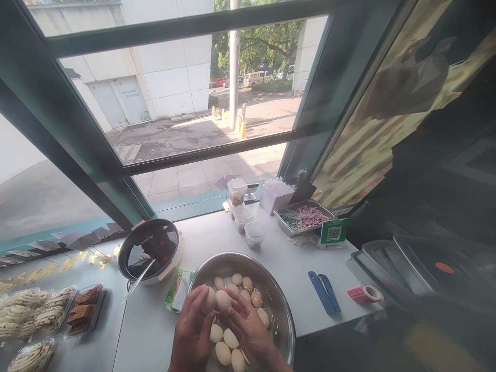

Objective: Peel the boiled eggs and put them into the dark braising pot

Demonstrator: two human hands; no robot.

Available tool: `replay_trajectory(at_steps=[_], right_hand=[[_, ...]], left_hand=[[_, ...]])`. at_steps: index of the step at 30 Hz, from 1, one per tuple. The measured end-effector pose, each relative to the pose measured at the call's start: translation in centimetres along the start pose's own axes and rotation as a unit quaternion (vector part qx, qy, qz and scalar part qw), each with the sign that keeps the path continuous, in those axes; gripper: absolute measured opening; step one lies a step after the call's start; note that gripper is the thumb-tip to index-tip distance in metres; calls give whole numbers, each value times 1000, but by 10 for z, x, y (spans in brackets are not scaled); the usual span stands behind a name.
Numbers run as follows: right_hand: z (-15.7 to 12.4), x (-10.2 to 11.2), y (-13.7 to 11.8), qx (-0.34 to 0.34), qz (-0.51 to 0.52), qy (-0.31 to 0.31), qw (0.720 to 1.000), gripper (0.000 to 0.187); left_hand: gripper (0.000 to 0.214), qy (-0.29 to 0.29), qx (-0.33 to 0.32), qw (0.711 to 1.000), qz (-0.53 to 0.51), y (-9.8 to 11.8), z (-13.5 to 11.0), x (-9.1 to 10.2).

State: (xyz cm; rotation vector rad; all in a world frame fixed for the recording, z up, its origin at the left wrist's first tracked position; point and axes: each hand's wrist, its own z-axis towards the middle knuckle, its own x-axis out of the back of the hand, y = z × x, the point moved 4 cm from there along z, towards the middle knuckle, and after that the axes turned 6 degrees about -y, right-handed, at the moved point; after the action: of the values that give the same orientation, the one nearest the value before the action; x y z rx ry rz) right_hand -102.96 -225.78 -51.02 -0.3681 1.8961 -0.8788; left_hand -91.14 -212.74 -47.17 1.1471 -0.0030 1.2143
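Note:
My left hand (191,330) is closed around one egg (208,299), and my right hand (248,325) holds another egg (222,300) right beside it. The two eggs appear to touch, raised above a large steel bowl (289,315). Several more pale and light-brown eggs (223,353) lie inside the bowl, some partly hidden by my hands. Left of the bowl, a green packet (174,297) rests on the white counter.
A pot of dark liquid (145,253) with a ladle handle (141,281) stands left. Packed food trays (85,307) lie farther left. Behind are lidded tubs (254,233) and a metal tray (304,217). Rightward are a QR-code sign (333,234), a blue tool (324,293) and a tape roll (365,294).

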Motion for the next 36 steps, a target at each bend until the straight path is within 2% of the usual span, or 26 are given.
replay_trajectory(at_steps=[1,5,7,14,19,30,36], right_hand=[[-1,-2,-1,3,-3,0,1000,65],[-3,-8,-9,28,-25,1,999,65],[-4,-12,-14,41,-41,2,998,62],[-18,-38,-36,66,-96,42,992,60],[-29,-51,-45,73,-124,42,989,60],[-41,-52,-46,104,-123,30,987,63],[-42,-52,-42,68,-102,21,992,69]], left_hand=[[45,5,10,1000,-3,-1,0,2],[41,84,94,991,-51,-1,-2,14],[40,97,106,986,-85,4,-4,16],[38,103,89,984,-118,24,-15,20],[40,104,84,981,-137,35,-19,24],[43,119,57,985,-111,49,-20,30],[42,127,47,984,-114,50,-19,32]])
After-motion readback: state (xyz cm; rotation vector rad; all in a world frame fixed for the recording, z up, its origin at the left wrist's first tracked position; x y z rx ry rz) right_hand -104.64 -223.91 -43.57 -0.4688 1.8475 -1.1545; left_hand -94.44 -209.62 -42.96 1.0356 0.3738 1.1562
